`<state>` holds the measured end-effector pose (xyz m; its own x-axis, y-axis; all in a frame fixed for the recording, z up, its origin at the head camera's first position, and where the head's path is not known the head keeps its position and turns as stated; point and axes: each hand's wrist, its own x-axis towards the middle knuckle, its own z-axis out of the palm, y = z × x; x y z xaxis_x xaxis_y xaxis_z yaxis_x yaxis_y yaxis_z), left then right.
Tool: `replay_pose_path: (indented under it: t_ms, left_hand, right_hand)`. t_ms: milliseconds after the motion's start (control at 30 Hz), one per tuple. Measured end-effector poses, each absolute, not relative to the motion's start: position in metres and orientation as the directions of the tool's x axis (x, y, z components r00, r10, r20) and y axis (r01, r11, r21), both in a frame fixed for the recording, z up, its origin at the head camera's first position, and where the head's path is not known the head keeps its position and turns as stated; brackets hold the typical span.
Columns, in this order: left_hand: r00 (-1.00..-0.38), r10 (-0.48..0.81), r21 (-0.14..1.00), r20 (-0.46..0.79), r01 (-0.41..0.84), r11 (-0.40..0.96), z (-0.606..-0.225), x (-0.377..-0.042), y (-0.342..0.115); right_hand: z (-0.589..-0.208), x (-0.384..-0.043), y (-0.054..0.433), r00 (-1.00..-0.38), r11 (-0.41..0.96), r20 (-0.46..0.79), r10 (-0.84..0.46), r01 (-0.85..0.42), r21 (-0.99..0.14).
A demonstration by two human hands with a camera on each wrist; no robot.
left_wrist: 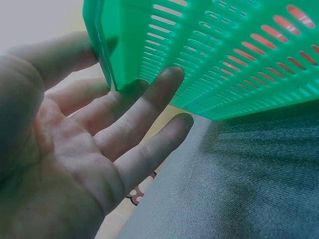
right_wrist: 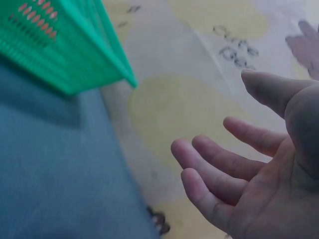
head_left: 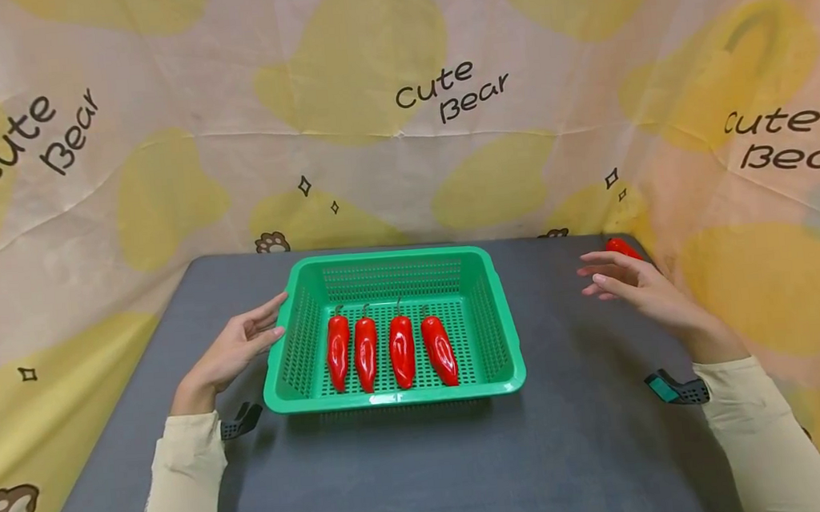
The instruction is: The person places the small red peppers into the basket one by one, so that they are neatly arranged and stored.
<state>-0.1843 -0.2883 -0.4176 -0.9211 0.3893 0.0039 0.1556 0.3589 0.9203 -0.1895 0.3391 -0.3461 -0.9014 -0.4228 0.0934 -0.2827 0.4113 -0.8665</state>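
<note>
A green plastic basket (head_left: 392,399) with slotted walls stands on the dark grey table. Several glossy red peppers (head_left: 402,353) lie in it side by side, stems toward the back. At its left end is my left hand (head_left: 233,350), thumb and fingertips right at the rim. In the left wrist view its fingers (left_wrist: 129,119) are spread and nearly straight beside the slotted wall. To the right of the basket, my right hand (head_left: 636,282) is held over the table, fingers loosely bent and nothing in them. Behind it, partly hidden, lies another red pepper (head_left: 623,249).
A cloth printed with "Cute Bear" (head_left: 455,92) hangs behind the table and along both sides. The grey tabletop (head_left: 399,482) extends in front of the basket. A dark strap device (head_left: 673,388) sits at each wrist.
</note>
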Motion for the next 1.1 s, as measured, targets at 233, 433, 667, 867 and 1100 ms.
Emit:
replay_pose_path:
  t_ms: [233,433,667,867,1100]
  left_hand:
    - [-0.921,0.389,0.920,-0.004,0.149,0.363,-0.417,-0.184,-0.289]
    - [-0.922,0.386,0.913,-0.012,0.148,0.381,-0.416,-0.184,-0.287]
    - [-0.928,0.372,0.912,-0.020,0.135,0.387,-0.415,-0.182,-0.286]
    - [-0.925,0.378,0.921,-0.023,0.127,0.368,-0.416,-0.183,-0.286]
    - [-0.923,0.384,0.935,-0.015,0.123,0.332,-0.416,-0.184,-0.286]
  right_hand:
    - [-0.369,-0.194,0.366,-0.917,0.383,0.080,-0.390,-0.240,-0.892]
    - [-0.386,-0.196,0.389,-0.941,0.400,0.045,-0.334,-0.185,-0.898]
    - [-0.399,-0.197,0.410,-0.949,0.403,0.004,-0.316,-0.138,-0.905]
    - [-0.405,-0.195,0.425,-0.958,0.432,-0.033,-0.287,-0.099,-0.896]
    - [-0.404,-0.195,0.437,-0.974,0.458,-0.055,-0.220,-0.053,-0.887]
